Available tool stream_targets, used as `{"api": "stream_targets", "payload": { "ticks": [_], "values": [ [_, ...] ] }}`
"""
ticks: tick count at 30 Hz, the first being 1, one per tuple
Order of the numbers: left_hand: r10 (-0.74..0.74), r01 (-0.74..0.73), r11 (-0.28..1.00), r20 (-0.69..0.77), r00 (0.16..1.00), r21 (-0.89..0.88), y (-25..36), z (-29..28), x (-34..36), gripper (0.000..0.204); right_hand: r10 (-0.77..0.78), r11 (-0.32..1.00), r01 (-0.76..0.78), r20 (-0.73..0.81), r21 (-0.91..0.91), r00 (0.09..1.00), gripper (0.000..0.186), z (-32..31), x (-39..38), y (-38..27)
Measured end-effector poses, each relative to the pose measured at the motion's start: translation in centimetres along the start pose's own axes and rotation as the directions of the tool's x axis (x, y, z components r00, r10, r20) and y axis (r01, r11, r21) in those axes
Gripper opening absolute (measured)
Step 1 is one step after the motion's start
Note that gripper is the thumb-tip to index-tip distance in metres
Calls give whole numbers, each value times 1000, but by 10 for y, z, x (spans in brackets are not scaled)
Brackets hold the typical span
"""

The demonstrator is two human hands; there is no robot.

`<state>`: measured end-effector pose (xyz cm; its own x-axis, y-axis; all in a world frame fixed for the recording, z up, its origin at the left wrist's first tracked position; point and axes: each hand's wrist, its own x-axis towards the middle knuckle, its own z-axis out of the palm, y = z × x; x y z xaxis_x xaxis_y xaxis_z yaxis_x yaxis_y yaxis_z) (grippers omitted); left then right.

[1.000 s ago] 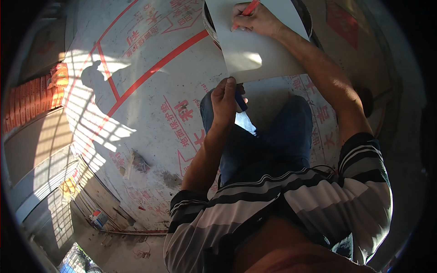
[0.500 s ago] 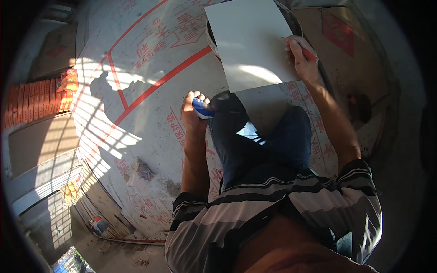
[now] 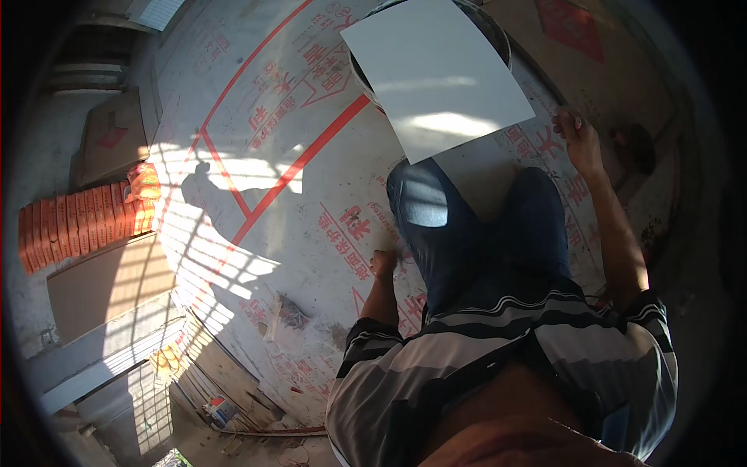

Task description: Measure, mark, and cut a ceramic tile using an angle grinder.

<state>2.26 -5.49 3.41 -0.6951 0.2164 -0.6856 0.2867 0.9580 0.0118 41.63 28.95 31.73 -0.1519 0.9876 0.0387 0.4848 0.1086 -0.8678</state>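
A white rectangular panel (image 3: 436,78) lies across the top of a round tub (image 3: 498,35), its near corner reaching toward my left knee. Bars of sunlight cross its near part. My right hand (image 3: 580,144) is raised off the panel, just beyond its right corner, with the fingers curled in. Anything inside those fingers is too small to make out. Low beside my left thigh, my left hand (image 3: 382,263) looks closed, seen from its back. What it grips, if anything, is hidden.
Printed protective sheeting (image 3: 327,179) with red lines covers the floor. Orange packs (image 3: 85,222) stand in a row at left, near a brown board (image 3: 117,284). A plastic bag (image 3: 288,315) lies on the sheeting. Cardboard (image 3: 622,78) is at far right, with a dark round object (image 3: 634,149).
My right hand has left the panel's right edge, and its red pencil-like stick no longer shows. My left hand has dropped beside my thigh; its rounded blue-and-white thing is out of sight.
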Motion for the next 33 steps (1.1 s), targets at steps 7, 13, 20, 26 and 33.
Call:
{"api": "stream_targets", "payload": {
  "ticks": [7,13,20,26,33],
  "values": [
    [433,-327,329,-166,886,-886,119,-128,-30,49,-13,841,178,308,-512,951,25,54,54,-45],
    [815,-340,62,-149,560,-938,248,-208,-145,67,-295,707,322,150,-630,943,24,72,66,-32],
    [618,-645,147,-440,652,-750,265,-168,-200,46,-452,649,464,185,-603,873,35,60,99,-26],
    [524,-661,60,-540,659,-748,273,-122,-240,45,-151,836,39,-161,-548,975,39,54,111,-54],
    [577,-486,-46,-420,700,-873,279,-111,-239,47,-343,928,352,-89,125,935,33,44,116,-39]
  ]
}}
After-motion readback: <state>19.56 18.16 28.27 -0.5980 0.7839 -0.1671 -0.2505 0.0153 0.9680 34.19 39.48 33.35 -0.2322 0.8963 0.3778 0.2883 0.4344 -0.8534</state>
